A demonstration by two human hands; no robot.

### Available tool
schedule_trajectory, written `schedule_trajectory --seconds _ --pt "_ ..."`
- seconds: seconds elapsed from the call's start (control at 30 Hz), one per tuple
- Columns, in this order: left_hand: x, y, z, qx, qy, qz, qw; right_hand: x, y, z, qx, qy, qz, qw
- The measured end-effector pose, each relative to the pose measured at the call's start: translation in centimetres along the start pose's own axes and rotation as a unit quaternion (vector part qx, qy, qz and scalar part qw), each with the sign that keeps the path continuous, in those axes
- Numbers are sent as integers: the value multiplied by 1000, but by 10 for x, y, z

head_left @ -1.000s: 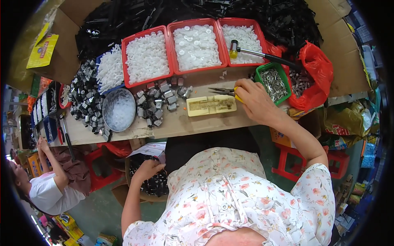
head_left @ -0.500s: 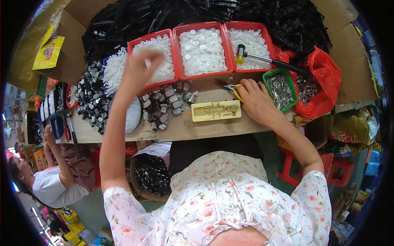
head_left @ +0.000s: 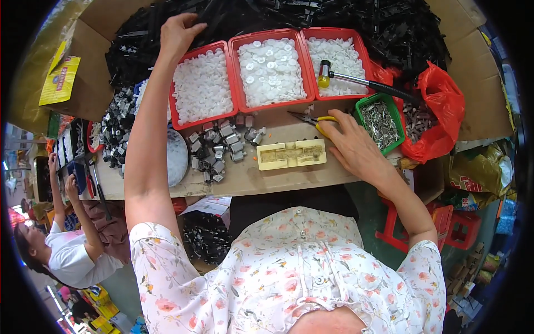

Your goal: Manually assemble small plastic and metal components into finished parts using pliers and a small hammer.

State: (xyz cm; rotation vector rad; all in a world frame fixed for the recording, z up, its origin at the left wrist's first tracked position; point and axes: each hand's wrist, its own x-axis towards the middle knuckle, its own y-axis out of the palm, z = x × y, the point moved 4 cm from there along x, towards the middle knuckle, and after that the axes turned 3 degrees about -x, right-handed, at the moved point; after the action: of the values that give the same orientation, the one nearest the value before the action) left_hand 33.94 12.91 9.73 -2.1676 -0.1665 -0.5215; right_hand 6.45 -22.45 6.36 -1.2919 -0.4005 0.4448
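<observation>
Two bare hands are at the workbench. The left hand is stretched to the far left, over the near edge of the heap of black parts; its fingers are bent, with the thumb held apart from the forefinger. No object can be made out between them, and contact with the heap cannot be confirmed. The right hand is at the yellow-handled pliers, fingers loosely spread and fingertips at the handles; whether they grip cannot be told. The pliers lie right of centre, tips pointing left and slightly parted, just beyond a cream block with a stained recess. Three red trays of small white parts stand side by side on the far side of the bench. A hammer lies with its head over the right-hand tray. Right of the right hand are a green tray of slim metal pieces and an open red bag. Boxy metal parts lie left of the block, beside a round bowl partly hidden by the left forearm. A co-worker sits at far left, both arms raised.
</observation>
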Motion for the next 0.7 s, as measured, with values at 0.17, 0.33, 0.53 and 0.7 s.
schedule_trajectory --seconds 0.17,0.33,0.53,0.7 --pt "-51 -41 -79 -30 162 -39 986 7 -32 20 24 -35 -138 990" --pt "-174 -21 -159 -108 232 55 965 15 -55 50 46 -52 -279 958" --pt "-272 15 -168 -116 186 55 974 16 -10 52 60 -103 -153 981" --pt "-299 15 -167 -144 167 48 974 5 14 49 83 -113 -105 985"
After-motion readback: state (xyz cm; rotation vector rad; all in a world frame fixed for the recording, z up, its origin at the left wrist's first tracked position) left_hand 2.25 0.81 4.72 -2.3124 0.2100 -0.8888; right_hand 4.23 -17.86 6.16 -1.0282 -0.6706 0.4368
